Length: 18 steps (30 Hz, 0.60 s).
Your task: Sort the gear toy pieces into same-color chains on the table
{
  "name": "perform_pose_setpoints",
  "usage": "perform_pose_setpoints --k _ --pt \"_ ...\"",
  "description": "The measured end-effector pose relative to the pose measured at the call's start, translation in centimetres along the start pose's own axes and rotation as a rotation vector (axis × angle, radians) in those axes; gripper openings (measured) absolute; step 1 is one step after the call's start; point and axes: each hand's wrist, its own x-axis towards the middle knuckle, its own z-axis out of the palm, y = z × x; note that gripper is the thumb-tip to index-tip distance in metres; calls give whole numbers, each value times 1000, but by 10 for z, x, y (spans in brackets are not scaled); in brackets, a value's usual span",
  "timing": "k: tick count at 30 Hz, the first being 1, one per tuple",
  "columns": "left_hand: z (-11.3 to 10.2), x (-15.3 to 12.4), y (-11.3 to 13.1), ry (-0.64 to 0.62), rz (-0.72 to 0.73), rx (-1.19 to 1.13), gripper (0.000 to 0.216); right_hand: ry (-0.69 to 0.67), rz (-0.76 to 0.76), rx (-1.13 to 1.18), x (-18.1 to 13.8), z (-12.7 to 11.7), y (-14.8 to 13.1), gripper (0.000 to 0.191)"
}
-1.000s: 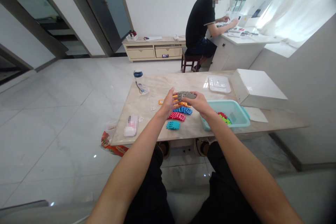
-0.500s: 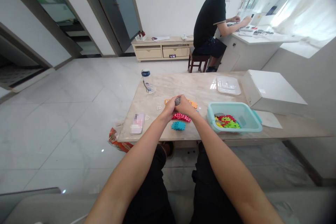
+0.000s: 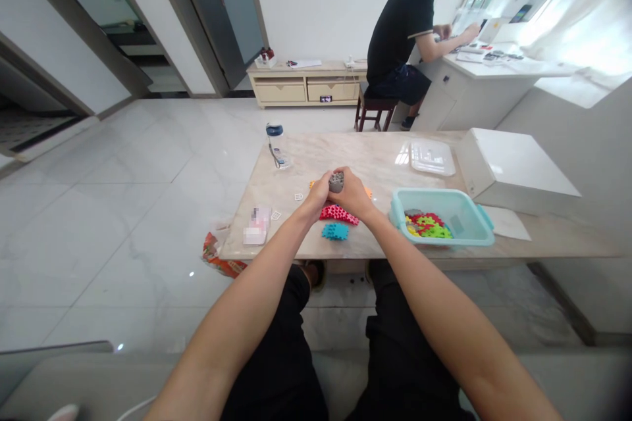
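Gray toothed tiles (image 3: 336, 182), ctr frame: your L hand (image 3: 317, 197) & R hand (image 3: 353, 195) grip clamped round 'em; uneven squeeze might spill some onto pink-red tiles (image 3: 338, 213), lower ctr.

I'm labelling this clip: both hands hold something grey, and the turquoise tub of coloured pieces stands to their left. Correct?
Not left: in the head view, the tub of coloured pieces stands right of the left hand and right hand, which hold the grey object.
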Motion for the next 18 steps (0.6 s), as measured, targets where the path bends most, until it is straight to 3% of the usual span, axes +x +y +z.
perform_pose_setpoints --k 5,8,12,18 --pt "1 -6 8 -51 20 -83 34 117 -27 83 0 -1 1 61" --pt "0 -11 11 -110 -39 -154 34 155 -93 92 1 -2 -2 60" --pt "-5 -13 14 -228 -113 -235 39 148 -139 116 2 -2 -3 61" --pt "-9 -14 15 -258 -11 -267 22 69 -203 64 4 2 5 59"
